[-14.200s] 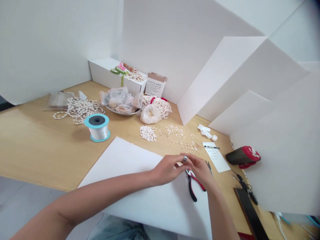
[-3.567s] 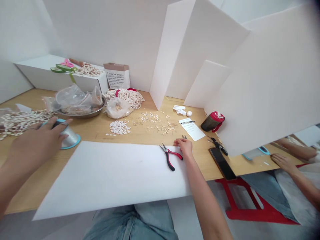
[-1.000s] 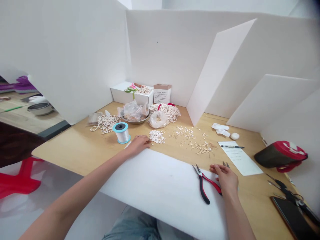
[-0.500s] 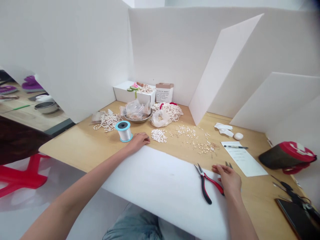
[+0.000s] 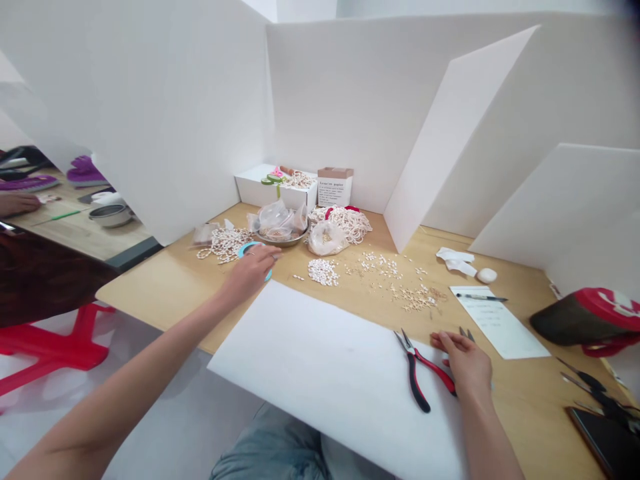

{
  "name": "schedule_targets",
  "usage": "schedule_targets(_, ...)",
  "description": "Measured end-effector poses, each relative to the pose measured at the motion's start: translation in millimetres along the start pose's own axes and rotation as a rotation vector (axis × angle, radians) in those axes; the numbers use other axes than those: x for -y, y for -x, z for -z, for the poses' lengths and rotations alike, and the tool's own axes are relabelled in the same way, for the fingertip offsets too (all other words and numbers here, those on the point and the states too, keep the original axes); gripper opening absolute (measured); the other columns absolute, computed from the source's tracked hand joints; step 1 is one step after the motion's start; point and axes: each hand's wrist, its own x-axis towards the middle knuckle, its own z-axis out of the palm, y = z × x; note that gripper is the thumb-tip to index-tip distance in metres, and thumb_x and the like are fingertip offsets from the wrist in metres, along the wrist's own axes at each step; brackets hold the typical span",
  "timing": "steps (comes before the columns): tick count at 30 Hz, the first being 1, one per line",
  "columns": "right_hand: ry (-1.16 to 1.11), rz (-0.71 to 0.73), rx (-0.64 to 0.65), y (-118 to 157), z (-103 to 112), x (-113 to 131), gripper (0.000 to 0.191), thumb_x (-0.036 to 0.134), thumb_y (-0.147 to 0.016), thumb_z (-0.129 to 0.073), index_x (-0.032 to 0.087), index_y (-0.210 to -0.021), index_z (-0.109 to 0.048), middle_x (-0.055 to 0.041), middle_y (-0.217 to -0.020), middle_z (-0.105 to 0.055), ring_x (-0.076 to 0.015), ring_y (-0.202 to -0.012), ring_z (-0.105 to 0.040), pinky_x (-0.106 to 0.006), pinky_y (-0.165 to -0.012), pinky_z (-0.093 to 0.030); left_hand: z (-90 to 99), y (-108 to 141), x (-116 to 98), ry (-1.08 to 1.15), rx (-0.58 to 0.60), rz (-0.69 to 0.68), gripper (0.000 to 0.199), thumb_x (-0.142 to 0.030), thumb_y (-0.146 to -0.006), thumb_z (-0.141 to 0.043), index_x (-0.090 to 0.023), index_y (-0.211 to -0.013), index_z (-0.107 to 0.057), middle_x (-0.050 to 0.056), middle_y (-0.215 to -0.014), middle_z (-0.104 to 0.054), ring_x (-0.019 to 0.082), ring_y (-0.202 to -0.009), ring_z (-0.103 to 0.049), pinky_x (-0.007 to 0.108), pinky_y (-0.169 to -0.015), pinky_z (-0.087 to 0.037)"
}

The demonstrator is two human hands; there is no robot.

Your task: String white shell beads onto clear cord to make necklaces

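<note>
My left hand (image 5: 251, 270) is over the blue-rimmed spool (image 5: 247, 249) and hides most of it; its fingers reach to the right, and whether they grip the spool is unclear. My right hand (image 5: 465, 360) rests at the right edge of the white sheet (image 5: 330, 357), fingers curled and close together. Under its fingers lie the red-and-black pliers (image 5: 419, 367), jaws parted, and the tips of a second tool (image 5: 467, 334) show behind it. A pile of white beads (image 5: 323, 272) sits beyond the sheet, with scattered beads (image 5: 413, 298) to its right.
Bagged beads fill a metal bowl (image 5: 280, 230) before a white box (image 5: 275, 190). Bead strings (image 5: 350, 223) lie beside it. At right are a written paper (image 5: 500, 327) with a pen, a red-lidded cup (image 5: 583, 317), scissors and a phone (image 5: 600, 437). A person's hand (image 5: 19, 204) shows far left.
My left hand has moved left from beside the bead pile to over the spool. My right hand stays by the pliers. The view has shifted slightly, and another person's hand now shows far left.
</note>
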Motion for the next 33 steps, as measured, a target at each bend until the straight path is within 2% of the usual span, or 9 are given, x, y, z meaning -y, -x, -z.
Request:
schedule_targets(5, -0.006, 0.02, -0.007, -1, 0, -3, 0.032, 0.039, -0.065, -0.065, 0.015, -0.085, -0.066, -0.0124, -0.095, -0.073, -0.0258, -0.09, -0.068, -0.018, -0.041, -0.044, 31.1, 5, 14, -0.263, -0.031, 0.234, 0.047, -0.035, -0.088, -0.046, -0.022, -0.133, -0.043, 0.012, -0.144, -0.034, 0.03, -0.136, -0.024, 0.05, -0.111, -0.017)
schedule_targets(8, -0.016, 0.018, -0.009, 1, 0, -1, 0.032, 0.039, -0.065, -0.065, 0.014, -0.085, -0.066, -0.0132, -0.093, -0.073, -0.0264, -0.09, -0.068, -0.019, -0.041, -0.044, 27.3, 7, 25, -0.207, 0.023, 0.333, 0.058, -0.043, -0.086, -0.048, -0.018, -0.137, -0.036, 0.015, -0.145, -0.032, 0.032, -0.133, -0.03, 0.048, -0.107, -0.027)
schedule_targets(12, -0.017, 0.009, -0.009, 5, 2, 3, 0.032, 0.039, -0.066, -0.065, 0.013, -0.086, -0.066, -0.0135, -0.092, -0.073, -0.0274, -0.092, -0.067, -0.019, -0.042, -0.045, 15.5, 8, 31, -0.09, 0.08, 0.359, 0.048, -0.04, -0.089, -0.043, -0.016, -0.131, -0.045, 0.012, -0.138, -0.043, 0.027, -0.124, -0.043, 0.039, -0.102, -0.036)
schedule_targets(17, -0.003, 0.015, -0.002, 4, 2, 2, 0.032, 0.039, -0.066, -0.064, 0.013, -0.085, -0.067, -0.0128, -0.093, -0.073, -0.0274, -0.093, -0.067, -0.02, -0.043, -0.046, 9.7, 7, 28, -0.157, 0.049, 0.4, 0.041, -0.039, -0.088, -0.044, -0.018, -0.123, -0.053, 0.012, -0.132, -0.049, 0.028, -0.117, -0.049, 0.04, -0.098, -0.04)
schedule_targets(21, -0.021, 0.01, -0.002, 3, 1, 1, 0.033, 0.04, -0.066, -0.065, 0.013, -0.086, -0.067, -0.0133, -0.093, -0.072, -0.0278, -0.093, -0.067, -0.021, -0.043, -0.046, 7.9, 6, 16, -0.219, -0.034, 0.354, 0.038, -0.033, -0.09, -0.043, -0.015, -0.122, -0.052, 0.015, -0.134, -0.045, 0.03, -0.124, -0.043, 0.042, -0.103, -0.036)
schedule_targets(23, -0.03, 0.004, 0.0, 4, 1, 2, 0.033, 0.039, -0.066, -0.065, 0.013, -0.086, -0.066, -0.0137, -0.093, -0.072, -0.0282, -0.093, -0.067, -0.021, -0.042, -0.046, 2.0, 7, 6, -0.246, -0.081, 0.25, 0.037, -0.027, -0.091, -0.041, -0.013, -0.123, -0.052, 0.017, -0.137, -0.043, 0.03, -0.13, -0.036, 0.045, -0.107, -0.03)
schedule_targets(26, -0.034, 0.002, -0.002, 6, 1, 5, 0.032, 0.038, -0.065, -0.066, 0.014, -0.086, -0.066, -0.014, -0.093, -0.073, -0.0288, -0.093, -0.067, -0.021, -0.042, -0.046, -17.5, 10, -9, -0.207, 0.054, 0.083, 0.037, -0.017, -0.092, -0.034, -0.016, -0.125, -0.051, 0.014, -0.137, -0.045, 0.028, -0.13, -0.037, 0.044, -0.107, -0.031)
schedule_targets(29, -0.036, 0.01, -0.01, 7, 1, 6, 0.032, 0.038, -0.064, -0.066, 0.013, -0.084, -0.067, -0.0149, -0.092, -0.073, -0.0299, -0.093, -0.067, -0.023, -0.042, -0.047, -42.8, 14, -16, -0.186, 0.193, 0.102, 0.042, -0.009, -0.089, -0.03, -0.015, -0.126, -0.049, 0.015, -0.135, -0.047, 0.027, -0.123, -0.045, 0.041, -0.099, -0.04)
schedule_targets(33, -0.033, 0.018, -0.006, 6, 1, 5, 0.034, 0.04, -0.063, -0.066, 0.013, -0.083, -0.066, -0.0153, -0.091, -0.073, -0.0307, -0.093, -0.067, -0.023, -0.042, -0.047, -63.5, 18, -12, -0.206, 0.231, 0.185, 0.045, -0.002, -0.084, -0.03, -0.013, -0.122, -0.051, 0.016, -0.129, -0.051, 0.025, -0.118, -0.05, 0.038, -0.096, -0.042)
